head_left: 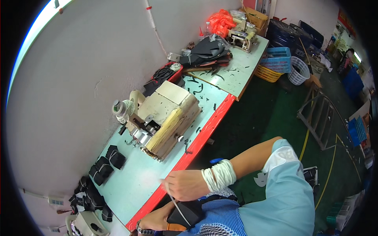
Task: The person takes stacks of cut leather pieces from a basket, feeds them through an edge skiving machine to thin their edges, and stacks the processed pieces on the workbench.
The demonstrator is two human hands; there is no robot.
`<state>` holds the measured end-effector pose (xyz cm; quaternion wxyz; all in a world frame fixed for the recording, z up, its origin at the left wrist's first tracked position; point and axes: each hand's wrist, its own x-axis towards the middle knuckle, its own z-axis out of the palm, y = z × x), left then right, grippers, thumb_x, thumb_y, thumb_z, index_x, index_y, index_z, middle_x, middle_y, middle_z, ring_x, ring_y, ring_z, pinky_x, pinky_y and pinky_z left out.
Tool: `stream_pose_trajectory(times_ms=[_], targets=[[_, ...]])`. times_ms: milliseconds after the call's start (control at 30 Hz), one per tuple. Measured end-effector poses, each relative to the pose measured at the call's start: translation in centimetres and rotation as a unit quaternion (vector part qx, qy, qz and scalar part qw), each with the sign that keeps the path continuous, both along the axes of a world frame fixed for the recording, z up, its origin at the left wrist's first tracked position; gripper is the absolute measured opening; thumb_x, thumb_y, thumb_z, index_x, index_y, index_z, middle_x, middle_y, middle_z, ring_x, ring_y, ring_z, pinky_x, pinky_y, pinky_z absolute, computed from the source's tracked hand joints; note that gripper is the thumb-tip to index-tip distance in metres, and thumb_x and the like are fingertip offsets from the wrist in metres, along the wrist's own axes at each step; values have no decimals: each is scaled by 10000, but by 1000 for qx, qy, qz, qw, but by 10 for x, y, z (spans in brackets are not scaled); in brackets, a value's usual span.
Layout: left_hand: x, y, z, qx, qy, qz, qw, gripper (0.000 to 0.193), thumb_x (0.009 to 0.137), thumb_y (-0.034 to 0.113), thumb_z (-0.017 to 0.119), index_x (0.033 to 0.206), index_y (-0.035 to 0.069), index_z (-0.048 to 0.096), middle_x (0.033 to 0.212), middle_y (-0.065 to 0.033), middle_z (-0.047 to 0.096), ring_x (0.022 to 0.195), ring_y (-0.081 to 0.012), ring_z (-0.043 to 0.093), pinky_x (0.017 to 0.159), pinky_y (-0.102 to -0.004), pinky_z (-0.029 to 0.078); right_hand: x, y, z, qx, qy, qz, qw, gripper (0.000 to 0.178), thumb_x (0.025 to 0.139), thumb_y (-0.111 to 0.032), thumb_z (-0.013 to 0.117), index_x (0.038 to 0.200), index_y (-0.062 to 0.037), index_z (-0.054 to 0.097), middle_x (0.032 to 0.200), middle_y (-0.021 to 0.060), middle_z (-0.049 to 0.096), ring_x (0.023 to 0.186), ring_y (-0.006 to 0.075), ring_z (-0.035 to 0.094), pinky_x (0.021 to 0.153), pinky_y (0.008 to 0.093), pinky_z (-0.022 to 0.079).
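Note:
My left hand (156,218), with a watch at its wrist, grips a black bundle (186,213) against my body at the table's front edge. An orange-brown strip shows along the bundle's lower side. Just above it, my right hand (186,185) is closed on a white elastic band (181,211), which is stretched across the bundle. Its fingertips are slightly blurred. Several more white elastic bands (219,175) are wound round my right wrist. The far side of the bundle is hidden.
A cream sewing machine (169,118) stands on the red-edged table (136,185). Tied black bundles (103,167) lie along the wall at left. Black scraps and a second machine (242,39) are farther back. Baskets (277,59) and a metal frame (321,122) are on the green floor.

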<state>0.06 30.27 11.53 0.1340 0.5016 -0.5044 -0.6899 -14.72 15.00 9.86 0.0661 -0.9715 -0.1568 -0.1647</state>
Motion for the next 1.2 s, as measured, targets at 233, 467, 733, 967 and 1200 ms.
stream_pose_trajectory(times_ms=[233, 467, 733, 967, 1200], targets=[[17, 60, -49, -163, 290, 415, 847, 821, 624, 234, 809, 1287, -13, 393, 1171, -147, 553, 1011, -250, 570, 863, -377, 467, 54, 16, -6, 542, -216, -148, 798, 713, 847, -221, 598, 1394, 0, 198, 1409, 228, 246, 1221, 284, 405, 1031, 370, 344], [61, 84, -96, -113, 251, 619, 736, 631, 777, 238, 656, 1286, -27, 393, 1194, -137, 548, 1051, -277, 564, 924, -391, 448, 83, 95, -46, 546, 62, -193, 813, 1229, 688, -515, 715, 1352, 137, -88, 1222, 398, 392, 1146, 427, 467, 999, 384, 359], [127, 97, -146, -131, 21, 629, 766, 359, 903, 307, 557, 1068, -12, 556, 967, -56, 606, 842, -140, 577, 761, -288, 472, 182, 119, -91, 406, 226, -353, 812, 1185, 624, -360, 733, 1374, 109, -55, 998, 339, 501, 856, 451, 571, 759, 443, 492], [178, 81, -208, -7, -139, 649, 748, 489, 877, 366, 589, 760, -107, 638, 596, -37, 564, 560, -84, 460, 462, -303, 370, 234, 122, -196, 475, 173, -294, 811, 1073, 664, -265, 714, 1351, 142, -2, 1041, 288, 566, 926, 346, 605, 818, 394, 490], [200, 102, -199, 20, -190, 637, 747, 525, 915, 366, 514, 697, -106, 590, 542, -69, 527, 534, -77, 463, 438, -314, 351, 234, 98, -186, 572, 249, -308, 718, 435, 749, -322, 702, 955, 58, 650, 781, 167, 666, 753, 187, 653, 701, 293, 495]])
